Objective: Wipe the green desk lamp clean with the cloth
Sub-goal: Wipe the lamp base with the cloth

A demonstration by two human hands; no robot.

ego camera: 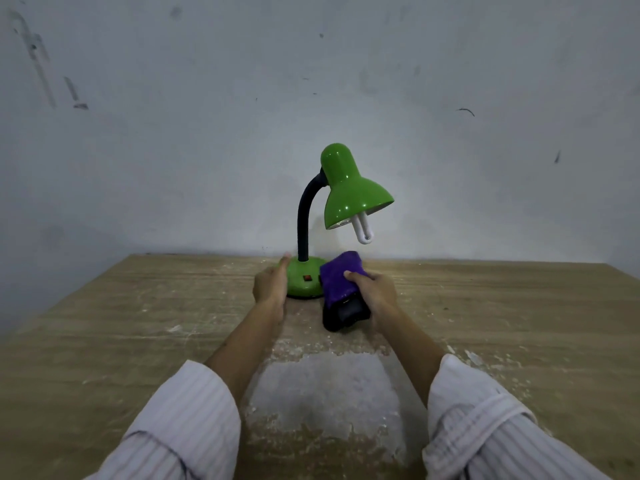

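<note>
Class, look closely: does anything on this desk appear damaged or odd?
Yes. The wooden desk top has a worn, whitish patch where the finish has flaked off near the front edge. The green desk lamp stands upright, seemingly intact.

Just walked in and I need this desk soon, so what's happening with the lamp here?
A person is cleaning a green desk lamp that stands on a worn wooden table against the wall. The left hand rests against the side of the lamp's round base, seemingly steadying it. The right hand grips a purple cloth held against the base's other side. The shade and its white bulb hang above the cloth, untouched right now.
</note>
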